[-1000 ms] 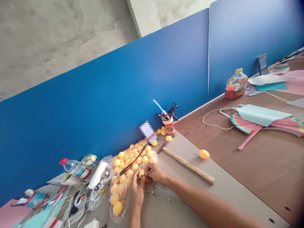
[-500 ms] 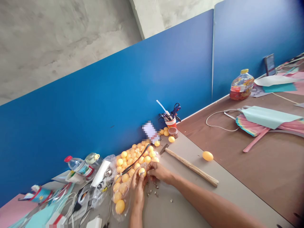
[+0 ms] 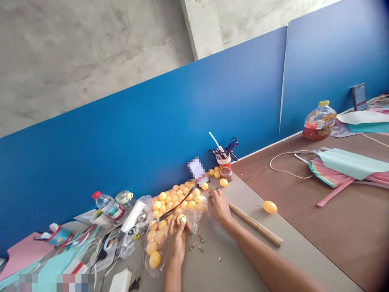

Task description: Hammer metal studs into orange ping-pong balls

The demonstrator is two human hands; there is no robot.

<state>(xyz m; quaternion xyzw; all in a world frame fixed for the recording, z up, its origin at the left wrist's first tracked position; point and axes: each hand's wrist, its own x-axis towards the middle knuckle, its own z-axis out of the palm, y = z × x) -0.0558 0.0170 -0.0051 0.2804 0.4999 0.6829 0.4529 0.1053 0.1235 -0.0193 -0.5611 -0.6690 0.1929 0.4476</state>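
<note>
The left hand (image 3: 177, 235) pinches a ball (image 3: 181, 220) left of the hammer (image 3: 257, 225), whose far end the right hand (image 3: 220, 207) hides, grip unclear.

Your right hand (image 3: 219, 205) mostly hides the head of the hammer (image 3: 257, 226); the metal bits (image 3: 201, 240) are too small to identify.

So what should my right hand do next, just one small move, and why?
I'd probably close your right hand into a grip on the long light-brown wooden handle. That hand covers the handle's far end, though I can't tell whether it's touching, and your left hand holds the small round yellow-orange ball, so the right seems better placed for it.
</note>
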